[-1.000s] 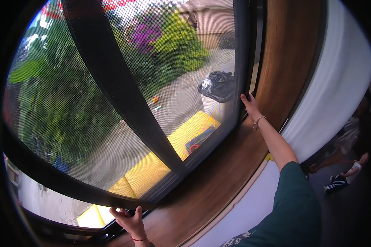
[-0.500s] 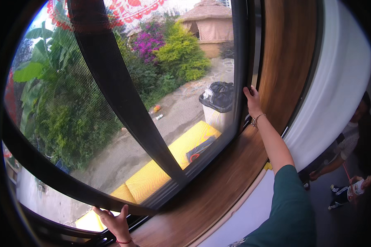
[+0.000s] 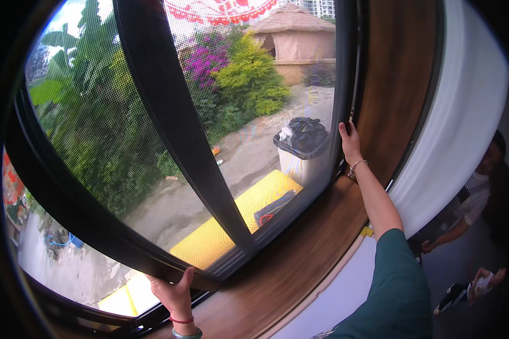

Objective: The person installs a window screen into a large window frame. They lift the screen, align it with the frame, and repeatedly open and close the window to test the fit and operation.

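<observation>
A black-framed window screen [image 3: 178, 141] with a dark upright bar across its mesh fills the middle of the view. My left hand [image 3: 175, 296] grips its lower frame near the left corner, thumb up on the near face and fingers partly hidden behind the frame. At the right edge of the screen, my right hand [image 3: 350, 146] holds the upright side of the frame, its thumb showing and the other fingers mostly hidden. The screen leans within the wooden window surround [image 3: 398, 73], its bottom close to the brown sill [image 3: 300, 260].
A black track [image 3: 144, 322] runs along the sill's outer side. Right of the surround hangs a white curtain-like panel [image 3: 464, 101]. Two people [image 3: 475, 209] are in the room at right. Outside are a bin [image 3: 302, 150] with a black bag, a yellow ledge [image 3: 266, 192] and bushes.
The screen has shifted to the right, and a wider gap shows at its left. My left hand has moved right and slightly up with it; my right hand stays on the frame.
</observation>
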Tool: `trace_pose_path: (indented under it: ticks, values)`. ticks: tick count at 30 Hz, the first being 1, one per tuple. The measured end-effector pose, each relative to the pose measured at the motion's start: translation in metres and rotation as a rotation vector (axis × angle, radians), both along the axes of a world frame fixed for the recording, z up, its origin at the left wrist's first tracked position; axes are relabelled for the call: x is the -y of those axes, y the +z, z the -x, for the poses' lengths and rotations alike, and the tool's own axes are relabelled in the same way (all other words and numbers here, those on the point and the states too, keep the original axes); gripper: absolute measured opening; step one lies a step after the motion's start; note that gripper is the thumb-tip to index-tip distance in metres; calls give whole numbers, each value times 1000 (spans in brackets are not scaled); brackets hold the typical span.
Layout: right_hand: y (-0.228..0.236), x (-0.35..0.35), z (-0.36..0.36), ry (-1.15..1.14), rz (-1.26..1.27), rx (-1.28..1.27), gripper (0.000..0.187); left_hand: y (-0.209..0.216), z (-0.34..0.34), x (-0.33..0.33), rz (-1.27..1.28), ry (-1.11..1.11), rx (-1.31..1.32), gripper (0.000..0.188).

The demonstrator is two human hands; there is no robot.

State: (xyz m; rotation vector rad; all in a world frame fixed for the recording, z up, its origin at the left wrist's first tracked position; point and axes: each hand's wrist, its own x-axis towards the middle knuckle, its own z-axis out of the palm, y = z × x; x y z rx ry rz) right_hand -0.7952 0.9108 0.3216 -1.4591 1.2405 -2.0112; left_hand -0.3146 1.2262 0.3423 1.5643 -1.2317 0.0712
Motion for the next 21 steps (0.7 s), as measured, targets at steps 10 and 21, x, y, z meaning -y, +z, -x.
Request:
trace_pose_path:
  ticks: [10, 21]
  values:
    - [8, -12, -19, -508, 111, -206, 47, -13, -3, 5, 165, 53, -48, 59]
    - [8, -35, -23, -400, 84, -201, 46, 10, -30, -17, 118, -124, -146, 48]
